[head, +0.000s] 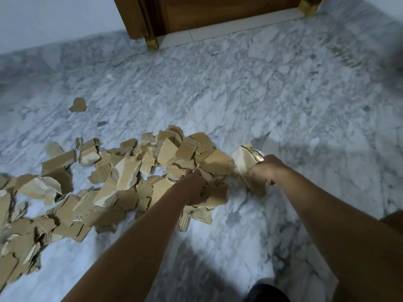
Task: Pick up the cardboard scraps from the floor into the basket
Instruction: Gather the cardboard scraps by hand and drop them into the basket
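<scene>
- Many cardboard scraps [122, 177] in a loose heap on the marble floor [283, 94], spread in a band from the left edge to the middle of the view.
- One lone scrap [78, 105] flat on the floor, well apart from the heap, farther off and to the left.
- Left hand [196, 186] down at the near right end of the heap, fingers [197, 178] curled into the brown pieces and gripping a bunch of them.
- Right hand [263, 168] just to the right of the heap, fingers curled round a pale scrap [244, 158] jutting up past the knuckles; blurred, so the exact lie of each finger cannot be told.
- Two bare forearms reaching in from the bottom edge, the left one crossing over the near edge of the heap.
- Wooden door [218, 12] at the top of the view, brass-coloured caps at the foot of its frame, white wall [54, 18] to its left.
- Dark rounded shape [268, 293] at the bottom edge between the arms, too cut off to identify.
</scene>
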{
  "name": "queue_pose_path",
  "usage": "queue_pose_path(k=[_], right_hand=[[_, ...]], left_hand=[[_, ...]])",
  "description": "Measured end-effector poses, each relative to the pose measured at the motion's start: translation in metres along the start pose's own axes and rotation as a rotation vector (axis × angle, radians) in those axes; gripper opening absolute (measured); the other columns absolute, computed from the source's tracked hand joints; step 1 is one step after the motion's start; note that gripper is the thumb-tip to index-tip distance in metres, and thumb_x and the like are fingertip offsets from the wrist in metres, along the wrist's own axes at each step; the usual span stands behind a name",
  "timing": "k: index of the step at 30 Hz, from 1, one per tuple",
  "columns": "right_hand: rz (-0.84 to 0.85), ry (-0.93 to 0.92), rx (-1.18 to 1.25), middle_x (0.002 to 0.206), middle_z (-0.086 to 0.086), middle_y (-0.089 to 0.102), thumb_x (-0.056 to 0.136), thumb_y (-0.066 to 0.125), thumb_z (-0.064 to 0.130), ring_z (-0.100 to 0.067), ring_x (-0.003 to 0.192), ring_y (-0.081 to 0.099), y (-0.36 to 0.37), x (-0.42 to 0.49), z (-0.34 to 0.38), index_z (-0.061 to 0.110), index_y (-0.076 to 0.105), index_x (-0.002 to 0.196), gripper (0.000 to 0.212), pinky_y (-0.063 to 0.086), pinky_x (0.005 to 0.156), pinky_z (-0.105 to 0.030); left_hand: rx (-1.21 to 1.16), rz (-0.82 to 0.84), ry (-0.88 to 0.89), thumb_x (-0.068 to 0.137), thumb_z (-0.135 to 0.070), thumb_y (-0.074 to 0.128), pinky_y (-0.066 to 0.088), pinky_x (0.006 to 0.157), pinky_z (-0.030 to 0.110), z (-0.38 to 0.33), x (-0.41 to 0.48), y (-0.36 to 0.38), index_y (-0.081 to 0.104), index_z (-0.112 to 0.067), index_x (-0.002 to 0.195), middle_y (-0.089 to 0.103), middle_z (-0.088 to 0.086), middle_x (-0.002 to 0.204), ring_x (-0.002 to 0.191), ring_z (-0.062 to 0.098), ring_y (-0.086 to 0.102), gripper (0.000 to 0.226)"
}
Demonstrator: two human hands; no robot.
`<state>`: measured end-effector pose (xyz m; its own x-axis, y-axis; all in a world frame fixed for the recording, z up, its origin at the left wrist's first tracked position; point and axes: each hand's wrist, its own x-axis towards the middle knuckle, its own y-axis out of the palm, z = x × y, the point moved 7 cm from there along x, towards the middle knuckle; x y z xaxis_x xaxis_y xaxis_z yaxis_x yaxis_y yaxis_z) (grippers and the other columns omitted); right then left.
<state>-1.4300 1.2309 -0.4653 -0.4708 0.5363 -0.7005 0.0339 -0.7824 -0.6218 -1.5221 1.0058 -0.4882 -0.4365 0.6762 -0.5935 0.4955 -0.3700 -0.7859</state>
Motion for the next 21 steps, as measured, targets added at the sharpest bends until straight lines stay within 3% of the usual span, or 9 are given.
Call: queue_pose_path(k=[3, 5, 9, 12, 14, 16, 18, 19, 21], right_hand=[[-0.012, -0.062, 0.055, 0.105, -0.01, 0.064, 0.064, 0.089, 0.032, -0.024, 0.086, 0.063, -0.013, 0.007, 0.025, 0.007, 0.059, 0.111, 0.061, 0.043, 0.051, -0.024], [-0.002, -0.103, 0.111, 0.109, -0.008, 0.063, 0.063, 0.089, 0.032, -0.025, 0.095, 0.063, -0.01, 0.006, 0.039, 0.009, 0.058, 0.113, 0.063, 0.046, 0.057, -0.027], [-0.084, -0.13, 0.173, 0.102, -0.005, 0.07, 0.06, 0.086, 0.03, -0.024, 0.089, 0.067, -0.001, -0.007, 0.048, 0.014, 0.065, 0.107, 0.055, 0.053, 0.063, -0.025], [0.144, -0.244, -0.018, 0.103, -0.004, 0.068, 0.062, 0.083, 0.038, -0.021, 0.09, 0.067, 0.032, -0.029, 0.063, 0.017, 0.062, 0.115, 0.061, 0.056, 0.068, -0.029], [0.335, -0.322, -0.249, 0.109, -0.004, 0.068, 0.057, 0.081, 0.045, -0.02, 0.092, 0.068, 0.063, -0.049, 0.075, 0.023, 0.058, 0.126, 0.076, 0.062, 0.077, -0.037], [0.387, -0.371, -0.363, 0.109, -0.004, 0.068, 0.059, 0.081, 0.047, -0.021, 0.09, 0.069, 0.085, -0.06, 0.087, 0.026, 0.056, 0.129, 0.077, 0.063, 0.078, -0.039], [0.394, -0.385, -0.351, 0.107, -0.005, 0.069, 0.062, 0.081, 0.046, -0.022, 0.088, 0.071, 0.106, -0.068, 0.101, 0.023, 0.056, 0.126, 0.072, 0.064, 0.074, -0.039], [0.411, -0.379, -0.335, 0.106, -0.008, 0.07, 0.065, 0.082, 0.043, -0.023, 0.086, 0.072, 0.116, -0.071, 0.107, 0.021, 0.056, 0.124, 0.068, 0.064, 0.071, -0.039], [0.435, -0.346, -0.317, 0.103, -0.013, 0.069, 0.068, 0.081, 0.039, -0.028, 0.081, 0.072, 0.138, -0.076, 0.119, 0.016, 0.055, 0.119, 0.061, 0.063, 0.068, -0.041]], left_hand=[[-0.073, -0.027, 0.058, 0.081, -0.032, 0.067, 0.05, 0.091, 0.043, 0.003, -0.007, -0.014, 0.06, -0.026, 0.09, 0.063, 0.004, 0.093, 0.1, 0.028, 0.061, 0.013], [-0.217, -0.024, 0.051, 0.082, -0.024, 0.071, 0.053, 0.089, 0.04, 0.011, -0.016, -0.028, 0.063, -0.02, 0.105, 0.066, 0.003, 0.101, 0.099, 0.024, 0.063, 0.024], [-0.472, -0.025, -0.006, 0.081, -0.019, 0.075, 0.051, 0.091, 0.04, 0.054, -0.034, -0.06, 0.053, -0.019, 0.127, 0.062, 0.001, 0.11, 0.103, 0.023, 0.06, 0.052], [-0.573, -0.076, -0.06, 0.079, -0.023, 0.076, 0.05, 0.094, 0.046, 0.094, -0.053, -0.068, 0.044, -0.017, 0.128, 0.062, 0.003, 0.113, 0.105, 0.024, 0.06, 0.059], [-0.503, -0.076, -0.115, 0.081, -0.025, 0.073, 0.052, 0.085, 0.041, 0.111, -0.068, -0.064, 0.034, -0.012, 0.133, 0.059, 0.008, 0.115, 0.1, 0.024, 0.059, 0.066], [-0.482, -0.075, -0.157, 0.084, -0.019, 0.071, 0.051, 0.069, 0.033, 0.125, -0.081, -0.053, 0.022, -0.008, 0.138, 0.055, 0.012, 0.119, 0.092, 0.023, 0.06, 0.074], [-0.5, -0.087, -0.215, 0.083, -0.017, 0.071, 0.051, 0.066, 0.033, 0.145, -0.093, -0.038, 0.015, -0.01, 0.143, 0.053, 0.012, 0.121, 0.093, 0.026, 0.062, 0.082], [-0.489, -0.085, -0.26, 0.083, -0.017, 0.072, 0.049, 0.066, 0.033, 0.155, -0.102, -0.032, 0.022, -0.01, 0.141, 0.057, 0.013, 0.117, 0.092, 0.026, 0.062, 0.077], [-0.459, -0.052, -0.321, 0.084, -0.02, 0.071, 0.043, 0.061, 0.029, 0.175, -0.119, -0.02, 0.053, -0.008, 0.115, 0.064, 0.012, 0.101, 0.081, 0.023, 0.06, 0.038]])
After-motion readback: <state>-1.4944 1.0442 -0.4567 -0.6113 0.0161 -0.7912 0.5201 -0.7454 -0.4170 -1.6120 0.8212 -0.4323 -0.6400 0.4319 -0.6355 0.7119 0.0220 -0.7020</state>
